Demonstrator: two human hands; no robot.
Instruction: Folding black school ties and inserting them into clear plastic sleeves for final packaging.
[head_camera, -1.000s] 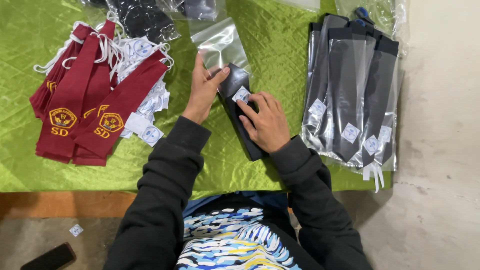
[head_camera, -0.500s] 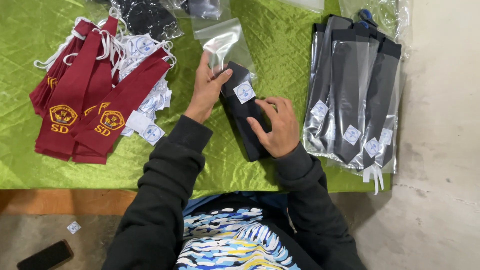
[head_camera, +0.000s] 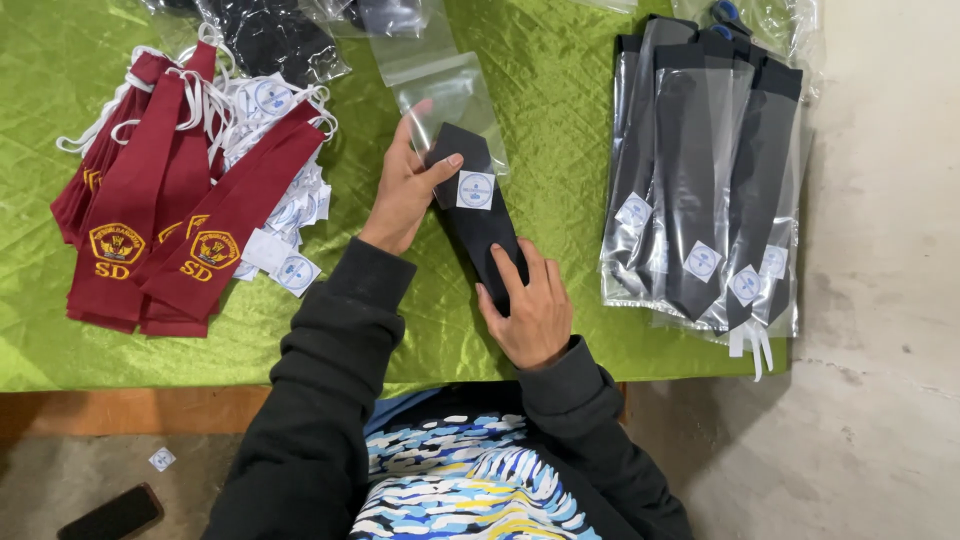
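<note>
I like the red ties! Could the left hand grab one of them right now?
Probably not yet: the left hand is gripping the black tie. The red ties lie close beside it, uncovered.

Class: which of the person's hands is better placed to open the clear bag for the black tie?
Probably the left hand: its fingers touch the clear plastic bag, while the right hand grips the black fabric tie's lower end.
</note>
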